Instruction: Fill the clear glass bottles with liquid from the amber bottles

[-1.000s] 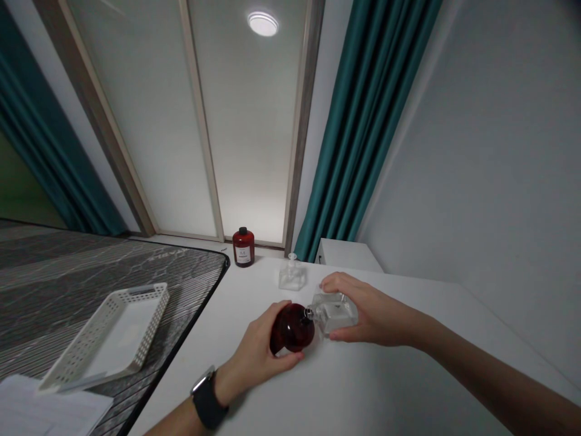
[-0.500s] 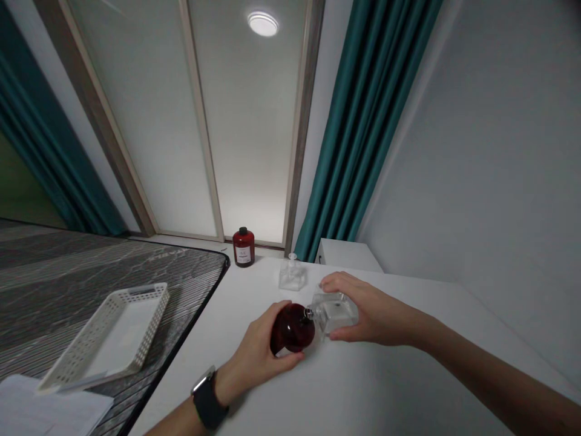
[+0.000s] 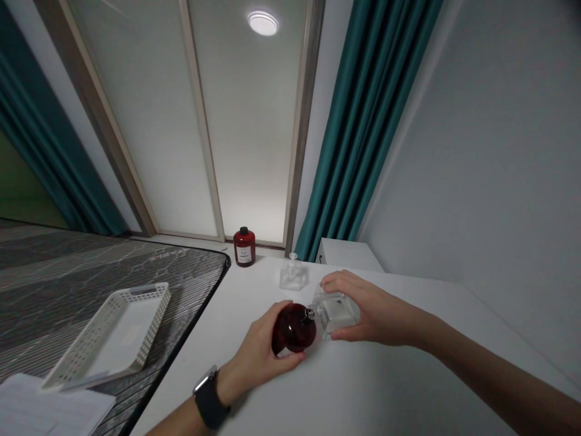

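My left hand (image 3: 261,348), with a dark watch on its wrist, is wrapped round a dark red bottle (image 3: 297,330) tilted toward the right. In my right hand (image 3: 358,309) is a clear square glass bottle (image 3: 339,312), tipped on its side with its neck pointing left. The two bottle mouths meet, or nearly so, above the white table; I cannot tell whether they touch. Behind them stands another clear square bottle (image 3: 293,277) with a stopper-like top. Farther back and left is a capped red bottle (image 3: 244,248) with a white label, upright.
To the left, a white perforated basket (image 3: 157,327) rests on a grey patterned surface (image 3: 190,263) with a dark edge, beside white papers (image 3: 54,409). The white table (image 3: 190,387) lies under my hands. A white cabinet (image 3: 349,255) stands behind it by the teal curtain (image 3: 358,121).
Both hands keep hold of their bottles in almost the same pose. The whole view has shifted very slightly.
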### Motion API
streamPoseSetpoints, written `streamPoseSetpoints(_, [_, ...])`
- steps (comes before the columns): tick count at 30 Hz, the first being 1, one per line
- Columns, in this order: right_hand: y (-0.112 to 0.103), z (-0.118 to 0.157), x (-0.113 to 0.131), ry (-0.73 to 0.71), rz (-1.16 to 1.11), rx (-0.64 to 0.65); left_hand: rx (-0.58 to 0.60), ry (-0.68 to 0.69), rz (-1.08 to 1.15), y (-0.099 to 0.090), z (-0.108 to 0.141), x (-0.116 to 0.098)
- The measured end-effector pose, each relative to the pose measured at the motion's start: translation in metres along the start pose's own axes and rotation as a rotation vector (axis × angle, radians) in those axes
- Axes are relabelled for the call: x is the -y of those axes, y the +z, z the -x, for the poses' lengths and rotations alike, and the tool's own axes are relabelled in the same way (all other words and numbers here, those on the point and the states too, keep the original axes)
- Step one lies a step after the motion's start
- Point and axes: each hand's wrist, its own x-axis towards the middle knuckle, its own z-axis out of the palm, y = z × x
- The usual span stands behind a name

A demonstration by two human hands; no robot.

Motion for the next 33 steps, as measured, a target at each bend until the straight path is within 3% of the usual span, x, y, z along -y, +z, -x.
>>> streamPoseSetpoints(33, [-0.0009, -0.0028, 0.0012, -0.072, 0.037, -0.026, 0.002, -0.027, 0.046, 0.0008, 0.0007, 0.001])
